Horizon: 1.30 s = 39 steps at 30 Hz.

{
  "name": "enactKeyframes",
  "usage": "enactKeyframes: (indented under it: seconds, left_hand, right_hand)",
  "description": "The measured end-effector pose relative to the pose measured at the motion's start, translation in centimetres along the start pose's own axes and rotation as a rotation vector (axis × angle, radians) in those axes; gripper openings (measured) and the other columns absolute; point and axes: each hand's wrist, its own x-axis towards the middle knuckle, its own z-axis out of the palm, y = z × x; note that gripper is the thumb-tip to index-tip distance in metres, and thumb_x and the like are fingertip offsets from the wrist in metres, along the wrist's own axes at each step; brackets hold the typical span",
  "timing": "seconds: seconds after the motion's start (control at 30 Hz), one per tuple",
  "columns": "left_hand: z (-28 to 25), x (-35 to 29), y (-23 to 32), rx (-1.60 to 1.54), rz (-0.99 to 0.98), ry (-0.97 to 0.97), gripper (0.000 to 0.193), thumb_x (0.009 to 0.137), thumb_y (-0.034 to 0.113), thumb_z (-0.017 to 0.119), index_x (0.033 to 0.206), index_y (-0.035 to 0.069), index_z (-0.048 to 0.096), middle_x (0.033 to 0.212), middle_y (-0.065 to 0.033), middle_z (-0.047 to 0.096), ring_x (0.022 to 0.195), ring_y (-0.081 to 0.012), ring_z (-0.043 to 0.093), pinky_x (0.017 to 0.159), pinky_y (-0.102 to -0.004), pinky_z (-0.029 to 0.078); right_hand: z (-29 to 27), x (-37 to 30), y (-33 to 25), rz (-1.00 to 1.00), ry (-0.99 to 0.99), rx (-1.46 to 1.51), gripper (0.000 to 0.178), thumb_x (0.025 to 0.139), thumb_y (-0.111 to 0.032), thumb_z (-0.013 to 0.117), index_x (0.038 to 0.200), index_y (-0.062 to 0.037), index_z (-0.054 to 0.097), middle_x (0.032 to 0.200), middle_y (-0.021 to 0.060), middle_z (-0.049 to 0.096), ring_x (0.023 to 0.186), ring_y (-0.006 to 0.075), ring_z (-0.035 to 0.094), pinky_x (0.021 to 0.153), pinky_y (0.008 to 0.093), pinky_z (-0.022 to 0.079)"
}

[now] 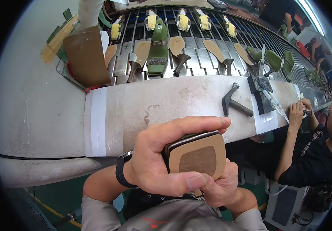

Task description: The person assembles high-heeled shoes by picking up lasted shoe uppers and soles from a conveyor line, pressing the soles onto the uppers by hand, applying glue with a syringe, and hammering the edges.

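Note:
A tan-topped shoe sole (219, 156) with a squarish end, a brown patch and a dark edge is held close in front of my body. My left hand (150, 154) wraps round it, fingers over the far side and thumb along the near edge. My right hand (223, 186) grips its near right side, with the fingertips partly hidden. The rest of the shoe sole is hidden by my hands. A hammer (241, 107) with a dark head lies on the bench beyond them.
Past the pale bench (166, 102), a slatted conveyor (194, 67) carries a green sandal (159, 50), several heeled tan soles (214, 50) and yellow-stuffed shoes (183, 21). Syringes (275, 104) stand and lean at a dark block (260, 86). A brown board (85, 56) stands left; a co-worker (308, 154) works at right.

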Motion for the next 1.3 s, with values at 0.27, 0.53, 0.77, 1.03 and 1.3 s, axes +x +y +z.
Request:
enactKeyframes:
  seconds: [0.27, 0.53, 0.77, 1.03, 1.3]
  left_hand:
    - [-0.1, 0.2, 0.3, 0.048, -0.007, -0.017, 0.075, 0.090, 0.028, 0.075, 0.147, -0.013, 0.051, 0.146, -0.0351, 0.057, 0.139, -0.0400, 0.058, 0.117, -0.0502, 0.047]
    - [0.4, 0.8, 1.0, -0.032, -0.181, -0.010, 0.074, 0.093, 0.027, 0.074, 0.151, -0.010, 0.048, 0.153, -0.0301, 0.054, 0.143, -0.0370, 0.054, 0.119, -0.0476, 0.044]
    - [0.4, 2.9, -0.3, -0.027, -0.145, -0.059, 0.085, 0.088, 0.020, 0.077, 0.157, -0.009, 0.038, 0.159, -0.0250, 0.048, 0.148, -0.0315, 0.049, 0.122, -0.0437, 0.040]
    - [0.3, 4.3, -0.6, -0.089, -0.178, -0.044, 0.074, 0.107, 0.047, 0.043, 0.156, -0.009, 0.041, 0.160, -0.0233, 0.049, 0.147, -0.0294, 0.050, 0.121, -0.0429, 0.040]
    - [-1.4, 7.5, -3.8, -0.199, -0.075, -0.030, 0.069, 0.115, 0.044, 0.040, 0.158, -0.009, 0.038, 0.158, -0.0238, 0.050, 0.142, -0.0277, 0.055, 0.120, -0.0403, 0.042]
  right_hand:
    - [-0.1, 0.2, -0.2, -0.026, 0.007, -0.006, 0.021, 0.103, -0.016, 0.072, 0.098, 0.0043, 0.077, 0.080, 0.0095, 0.078, 0.066, 0.0119, 0.070, 0.059, 0.0268, 0.054]
    - [-0.9, -0.3, -1.6, 0.194, 0.003, 0.154, 0.024, 0.106, -0.017, 0.069, 0.103, 0.0053, 0.076, 0.090, 0.0087, 0.078, 0.078, 0.0110, 0.070, 0.066, 0.0267, 0.055]
    - [-2.7, 0.6, -1.8, 0.219, 0.022, 0.290, 0.035, 0.108, -0.024, 0.065, 0.125, 0.0063, 0.071, 0.111, 0.0112, 0.077, 0.097, 0.0134, 0.070, 0.083, 0.0291, 0.057]
    - [-2.8, 1.7, -2.7, 0.132, 0.110, 0.064, 0.038, 0.109, -0.025, 0.064, 0.126, 0.0091, 0.069, 0.110, 0.0118, 0.077, 0.094, 0.0142, 0.071, 0.080, 0.0288, 0.059]
    - [-5.8, 5.3, -2.9, 0.253, 0.039, 0.229, 0.042, 0.113, -0.031, 0.054, 0.125, 0.0071, 0.064, 0.099, 0.0161, 0.076, 0.075, 0.0207, 0.076, 0.066, 0.0316, 0.063]
